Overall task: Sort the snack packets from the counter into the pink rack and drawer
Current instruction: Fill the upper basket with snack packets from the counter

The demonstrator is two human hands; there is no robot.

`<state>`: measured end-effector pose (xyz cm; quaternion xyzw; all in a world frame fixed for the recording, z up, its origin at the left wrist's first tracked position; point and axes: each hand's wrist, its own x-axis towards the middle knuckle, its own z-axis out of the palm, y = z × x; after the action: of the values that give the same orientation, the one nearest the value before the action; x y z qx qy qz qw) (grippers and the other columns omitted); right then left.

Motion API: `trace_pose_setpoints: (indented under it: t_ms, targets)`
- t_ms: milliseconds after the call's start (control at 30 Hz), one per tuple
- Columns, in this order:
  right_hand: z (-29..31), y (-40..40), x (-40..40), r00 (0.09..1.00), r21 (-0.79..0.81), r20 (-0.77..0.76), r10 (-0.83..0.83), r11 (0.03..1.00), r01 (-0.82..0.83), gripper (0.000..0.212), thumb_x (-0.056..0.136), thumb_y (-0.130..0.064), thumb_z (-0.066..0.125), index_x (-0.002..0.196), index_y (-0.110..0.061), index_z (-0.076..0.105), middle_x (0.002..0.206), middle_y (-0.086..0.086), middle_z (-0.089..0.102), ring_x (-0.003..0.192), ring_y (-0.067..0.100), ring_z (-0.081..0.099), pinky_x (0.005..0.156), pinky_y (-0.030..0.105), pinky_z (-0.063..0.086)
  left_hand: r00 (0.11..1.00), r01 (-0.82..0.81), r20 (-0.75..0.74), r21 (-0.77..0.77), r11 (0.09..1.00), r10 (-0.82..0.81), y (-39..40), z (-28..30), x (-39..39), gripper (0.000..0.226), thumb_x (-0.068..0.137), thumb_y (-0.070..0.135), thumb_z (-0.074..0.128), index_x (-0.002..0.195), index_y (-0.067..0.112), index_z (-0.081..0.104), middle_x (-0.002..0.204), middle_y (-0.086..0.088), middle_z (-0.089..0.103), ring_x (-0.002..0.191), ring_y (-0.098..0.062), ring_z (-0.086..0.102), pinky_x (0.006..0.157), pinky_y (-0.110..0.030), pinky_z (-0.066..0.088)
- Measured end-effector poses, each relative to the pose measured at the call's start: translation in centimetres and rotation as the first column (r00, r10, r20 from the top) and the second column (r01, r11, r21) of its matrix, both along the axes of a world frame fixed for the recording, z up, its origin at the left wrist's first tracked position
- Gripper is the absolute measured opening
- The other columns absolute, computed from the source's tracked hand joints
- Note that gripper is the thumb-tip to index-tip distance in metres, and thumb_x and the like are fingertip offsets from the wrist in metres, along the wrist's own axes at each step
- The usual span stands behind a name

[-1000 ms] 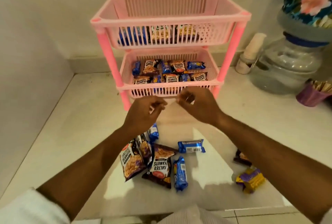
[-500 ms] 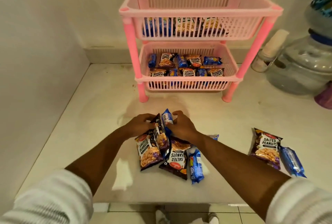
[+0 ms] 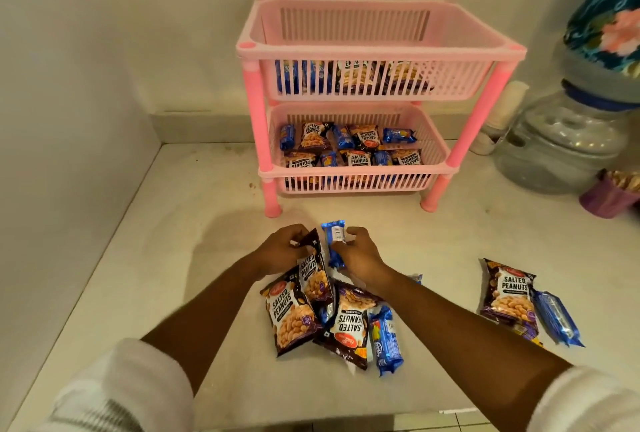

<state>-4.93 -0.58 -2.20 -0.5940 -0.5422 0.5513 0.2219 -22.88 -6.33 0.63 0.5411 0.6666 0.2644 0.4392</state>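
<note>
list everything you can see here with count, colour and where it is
pink rack: one, two tiers, back of the counter
packets in rack: several brown and blue, both tiers
salted peanuts packets: four on counter, brown; three by the hands, one far right
blue biscuit packets: at least three, blue; one upright in right hand, one in the pile, one far right
clear water dispenser: one, right edge
purple cup: one, right edge
left hand: grips a peanut packet
right hand: holds the blue packet
</note>
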Motion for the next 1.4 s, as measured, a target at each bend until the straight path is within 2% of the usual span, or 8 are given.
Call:
trace_pose_setpoints:
  t_ms: [200,433,533,667,767,933,1167,1400]
  targets:
    - [3.5,-0.7,1.8,0.948,-0.115,-0.301,-0.105,0.991,0.073,0.025,0.098,-0.025,0.055,0.122,-0.026,0.051,0.121,0.008,0.062,0.1,0.024,0.067,0.053,0.029,0.057,0.988,-0.005,0.155,0.069,0.998,-0.006,1.6,2.4,0.8,0.008,0.096,0.027,0.061,0.102,0.023,0.057,0.11,-0.004,0.059,0.094,-0.018,0.064,0.069,-0.037,0.059]
    - [5.0,-0.1,2.9,0.867,-0.139,-0.471,-0.161,0.984,0.107,0.017,0.099,-0.025,0.051,0.115,-0.025,0.056,0.093,0.001,0.078,0.078,0.016,0.075,0.062,0.034,0.057,0.923,-0.295,0.295,0.136,0.946,0.245,3.2,4.7,4.4,0.032,0.085,0.033,0.074,0.112,0.029,0.057,0.102,-0.002,0.063,0.089,-0.021,0.072,0.064,-0.034,0.06]
    - [6.0,0.6,3.6,0.831,-0.135,-0.528,-0.177,0.983,0.124,0.015,0.099,-0.023,0.05,0.113,-0.019,0.055,0.089,0.003,0.078,0.077,0.02,0.075,0.061,0.036,0.058,0.734,-0.484,0.474,-0.136,0.864,0.486,3.8,5.4,6.5,0.038,0.083,0.03,0.077,0.113,0.017,0.058,0.102,-0.007,0.072,0.089,-0.027,0.073,0.076,-0.038,0.057]
    - [8.0,1.5,4.8,0.789,-0.091,-0.594,-0.158,0.987,0.129,0.011,0.1,-0.023,0.049,0.106,-0.019,0.058,0.09,0.004,0.077,0.087,0.023,0.071,0.062,0.038,0.058,0.48,-0.204,0.735,-0.437,0.876,0.479,3.5,7.6,8.9,0.034,0.097,0.034,0.057,0.109,0.004,0.07,0.099,-0.017,0.075,0.084,-0.028,0.072,0.083,-0.039,0.056]
    - [10.1,2.2,6.2,0.775,-0.038,-0.621,-0.121,0.991,0.125,0.014,0.099,-0.023,0.05,0.108,-0.02,0.059,0.099,0.005,0.078,0.09,0.023,0.073,0.064,0.036,0.058,0.488,-0.168,0.744,-0.433,0.885,0.457,4.0,9.5,9.9,0.038,0.096,0.038,0.054,0.112,0.007,0.07,0.106,-0.018,0.073,0.09,-0.03,0.069,0.089,-0.04,0.053]
    - [15.6,3.9,9.3,0.738,0.055,-0.672,-0.063,0.989,0.135,0.019,0.095,-0.017,0.057,0.113,-0.012,0.06,0.103,0.01,0.076,0.082,0.018,0.074,0.057,0.032,0.056,0.473,-0.277,0.778,-0.313,0.908,0.413,5.5,15.2,11.3,0.026,0.095,0.025,0.055,0.109,0.006,0.067,0.096,-0.019,0.076,0.073,-0.03,0.074,0.063,-0.037,0.06]
    - [25.5,6.8,13.9,0.627,0.251,-0.752,0.205,0.968,-0.016,0.037,0.08,-0.011,0.069,0.116,-0.009,0.065,0.111,0.016,0.074,0.09,0.026,0.074,0.071,0.037,0.062,0.561,-0.235,0.811,-0.036,0.971,0.166,7.3,25.8,12.7,0.049,0.078,0.003,0.041,0.123,0.002,0.058,0.112,-0.024,0.066,0.097,-0.036,0.063,0.095,-0.048,0.049]
    - [33.3,13.8,15.3,0.807,0.44,-0.533,0.253,0.898,0.009,0.019,0.091,-0.011,0.065,0.109,-0.007,0.069,0.1,0.012,0.077,0.085,0.024,0.075,0.074,0.033,0.062,0.581,-0.427,0.81,0.215,0.879,0.084,13.2,33.3,12.7,0.053,0.087,-0.016,0.054,0.129,0.014,0.042,0.13,-0.026,0.054,0.105,-0.036,0.066,0.07,-0.041,0.063]
